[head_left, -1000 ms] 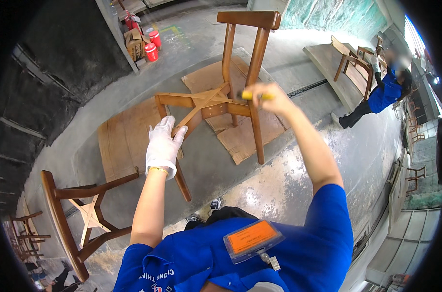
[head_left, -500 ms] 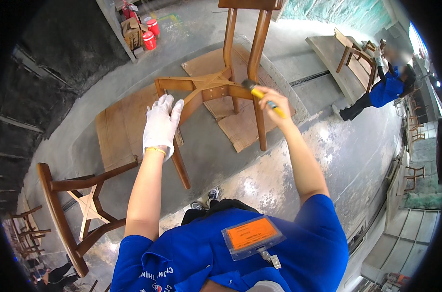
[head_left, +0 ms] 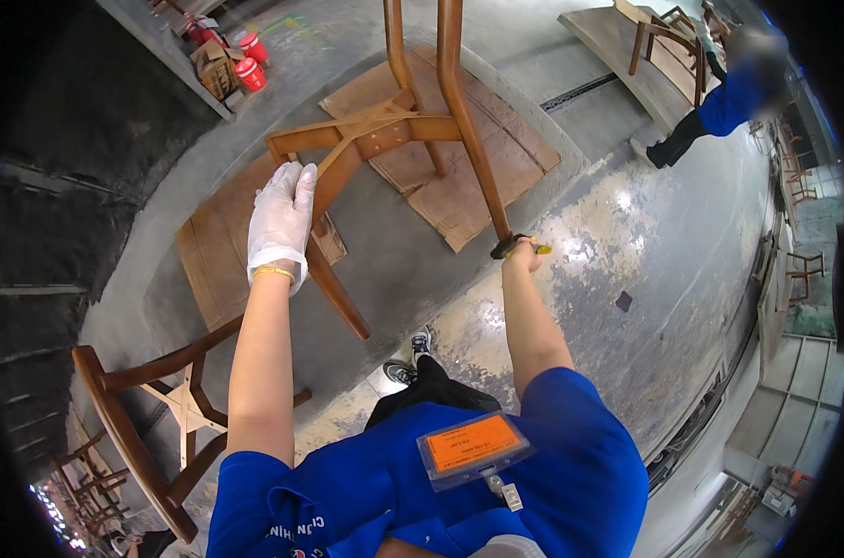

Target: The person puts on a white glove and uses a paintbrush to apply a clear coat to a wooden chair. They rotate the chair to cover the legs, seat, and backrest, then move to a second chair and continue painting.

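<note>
A brown wooden chair frame [head_left: 345, 160] without a seat stands in front of me, crossed slats spanning its middle. My left hand [head_left: 281, 216], in a thin white glove, grips the chair's near left corner, its fingers laid over the rail; the undersides of the fingers are hidden. My bare right hand [head_left: 523, 254] is closed round a yellow-handled tool [head_left: 506, 245] with a dark head. That head is at the lower end of the chair's right leg [head_left: 489, 191]; whether they touch I cannot tell. The tool's exact kind is unclear.
Flattened cardboard [head_left: 464, 209] lies beneath the chair. Another chair frame [head_left: 124, 437] lies at the lower left. Red containers [head_left: 251, 74] and a cardboard box [head_left: 215, 67] stand far left. A co-worker in blue [head_left: 731, 104] is beside a platform [head_left: 617, 65] with a chair at upper right.
My right hand has brought the tool down from beside the seat frame to the right leg's lower end. My left hand stays on the chair corner. The view has shifted slightly.
</note>
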Tool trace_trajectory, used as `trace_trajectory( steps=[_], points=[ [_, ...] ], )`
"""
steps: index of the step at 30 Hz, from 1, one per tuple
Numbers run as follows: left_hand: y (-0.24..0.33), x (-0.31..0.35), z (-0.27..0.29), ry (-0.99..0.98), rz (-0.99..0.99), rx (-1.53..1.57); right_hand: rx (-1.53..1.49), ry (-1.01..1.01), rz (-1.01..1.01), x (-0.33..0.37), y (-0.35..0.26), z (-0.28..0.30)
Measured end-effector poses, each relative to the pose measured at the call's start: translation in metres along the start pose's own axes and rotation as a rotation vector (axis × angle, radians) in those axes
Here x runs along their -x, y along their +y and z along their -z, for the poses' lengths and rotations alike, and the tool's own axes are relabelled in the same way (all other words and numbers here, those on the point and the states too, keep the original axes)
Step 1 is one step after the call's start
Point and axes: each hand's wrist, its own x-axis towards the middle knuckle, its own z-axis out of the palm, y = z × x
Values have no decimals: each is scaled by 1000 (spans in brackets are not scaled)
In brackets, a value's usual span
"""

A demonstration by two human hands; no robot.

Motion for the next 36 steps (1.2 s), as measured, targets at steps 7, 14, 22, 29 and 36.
trace_trajectory(
  steps=[7, 14, 22, 29, 36],
  points=[
    [0, 6, -3, 3, 20, 32, -369, -445, 261, 122, -68, -125],
    [-4, -10, 0, 24, -27, 85, -624, -516, 42, 112, -46, -73],
    [-4, -29, 11, 13, -14, 76, -63, -915, 1045, 170, -49, -77],
    [1, -35, 17, -45, 70, 55, 214, -975, 1096, 241, -36, -153],
    [0, -33, 20, -7, 55, 124, -26, -1678, 313, 249, -37, -130]
  ],
)
